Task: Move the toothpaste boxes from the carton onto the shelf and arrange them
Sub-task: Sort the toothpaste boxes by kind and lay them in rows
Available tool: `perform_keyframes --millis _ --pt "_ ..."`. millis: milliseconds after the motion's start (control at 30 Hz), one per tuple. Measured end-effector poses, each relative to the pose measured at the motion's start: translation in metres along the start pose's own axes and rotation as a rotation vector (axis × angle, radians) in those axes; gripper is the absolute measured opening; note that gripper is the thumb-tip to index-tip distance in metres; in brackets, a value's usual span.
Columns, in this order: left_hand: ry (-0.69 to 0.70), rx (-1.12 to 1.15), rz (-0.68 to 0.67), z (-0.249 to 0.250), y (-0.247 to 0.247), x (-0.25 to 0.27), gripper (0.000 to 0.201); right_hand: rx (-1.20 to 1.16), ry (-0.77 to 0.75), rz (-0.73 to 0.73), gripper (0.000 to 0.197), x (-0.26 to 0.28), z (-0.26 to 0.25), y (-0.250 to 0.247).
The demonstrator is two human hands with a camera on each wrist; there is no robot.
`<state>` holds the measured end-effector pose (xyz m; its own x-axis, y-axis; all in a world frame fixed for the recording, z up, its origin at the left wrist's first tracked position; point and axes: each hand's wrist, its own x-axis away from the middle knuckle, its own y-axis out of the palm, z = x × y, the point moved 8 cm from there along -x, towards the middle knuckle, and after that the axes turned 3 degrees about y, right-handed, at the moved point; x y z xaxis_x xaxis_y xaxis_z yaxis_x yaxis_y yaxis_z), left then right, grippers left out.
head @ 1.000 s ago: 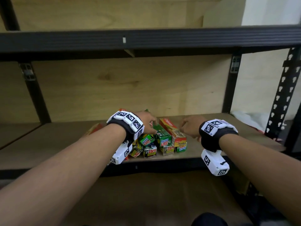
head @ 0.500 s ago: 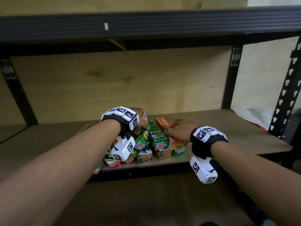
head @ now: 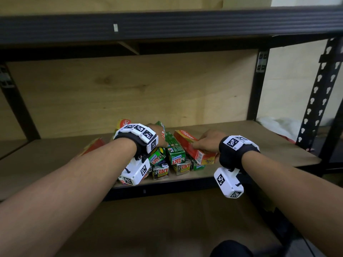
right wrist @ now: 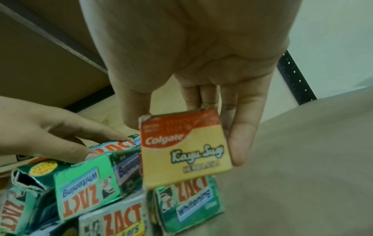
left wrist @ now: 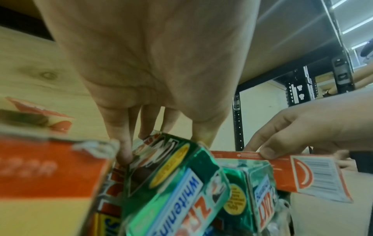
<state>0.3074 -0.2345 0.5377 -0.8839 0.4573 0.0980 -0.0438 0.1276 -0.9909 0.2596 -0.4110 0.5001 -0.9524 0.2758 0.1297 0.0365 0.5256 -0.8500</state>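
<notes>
Currently your right hand (head: 208, 140) grips the Colgate box (head: 185, 140), long axis front-to-back, near the shelf (head: 259, 145) front edge. Left hand (head: 160, 136) pinches the neighbouring ZACT box (head: 174, 145).

R hand (right wrist: 191, 47) grips a Colgate Kayu Sugi box (right wrist: 185, 150) by its sides, thumb left, fingers (right wrist: 240, 135) right, end flap toward cam. Under it, green ZACT boxes (right wrist: 113, 222) piled on the shelf (right wrist: 302, 175). At left, L hand (right wrist: 40, 127) pinches top of a ZACT Whitening box (right wrist: 86, 186).

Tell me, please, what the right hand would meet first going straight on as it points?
Probably the green Zact box, beside the Colgate box the right hand grips; the left hand follows.
</notes>
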Motion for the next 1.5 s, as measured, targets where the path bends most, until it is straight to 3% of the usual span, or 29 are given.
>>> perform_keyframes --millis 133,333,533,600,700,767,800,867,933,1000,1133,1233,1300,1400,1500 --pt "-0.007 -0.039 0.015 0.001 -0.001 0.004 0.060 0.050 0.016 0.041 0.037 0.002 0.016 -0.012" --pt "0.015 -0.065 0.032 0.000 0.001 0.000 0.059 0.157 0.040 0.126 0.052 -0.008 0.040 -0.031" --pt "0.020 -0.042 0.038 -0.016 0.008 -0.021 0.074 0.176 0.096 0.169 0.055 -0.033 0.063 -0.042" --pt "0.023 -0.047 0.036 -0.018 0.009 -0.026 0.074 0.195 0.127 0.185 0.065 -0.049 0.073 -0.042" --pt "0.037 -0.071 0.058 -0.016 0.009 -0.030 0.071 0.255 0.144 0.220 0.065 -0.126 0.122 -0.034" --pt "0.036 -0.090 0.070 -0.016 0.008 -0.030 0.071 0.417 0.136 0.162 0.057 -0.191 0.162 -0.029" --pt "0.036 -0.093 0.073 -0.017 0.008 -0.030 0.071 0.511 0.157 0.124 0.056 -0.199 0.167 -0.029" --pt "0.043 -0.076 0.082 -0.020 0.007 -0.028 0.070 0.566 0.237 0.137 0.051 -0.142 0.134 -0.041" --pt "0.046 -0.027 0.088 -0.025 0.006 -0.026 0.069 0.657 0.312 0.048 0.042 -0.053 0.096 -0.048" --pt "0.040 0.010 0.091 -0.029 0.005 -0.023 0.072 0.692 0.334 0.051 0.041 -0.020 0.089 -0.051" --pt "0.009 0.013 0.114 -0.038 -0.002 -0.020 0.076 0.582 0.231 0.096 0.057 -0.067 0.104 -0.033" --pt "-0.043 0.025 0.141 -0.055 -0.008 -0.018 0.079 0.472 0.136 0.112 0.046 -0.071 0.095 -0.031" --pt "-0.065 0.056 0.167 -0.068 -0.011 -0.014 0.075 0.363 0.151 0.155 0.043 -0.060 0.090 -0.034" --pt "-0.087 0.091 0.182 -0.083 -0.017 -0.003 0.063 0.379 0.136 0.171 0.037 -0.074 0.101 -0.026" --pt "-0.112 0.104 0.198 -0.101 -0.022 0.011 0.057 0.362 0.098 0.208 0.044 -0.068 0.076 -0.028"
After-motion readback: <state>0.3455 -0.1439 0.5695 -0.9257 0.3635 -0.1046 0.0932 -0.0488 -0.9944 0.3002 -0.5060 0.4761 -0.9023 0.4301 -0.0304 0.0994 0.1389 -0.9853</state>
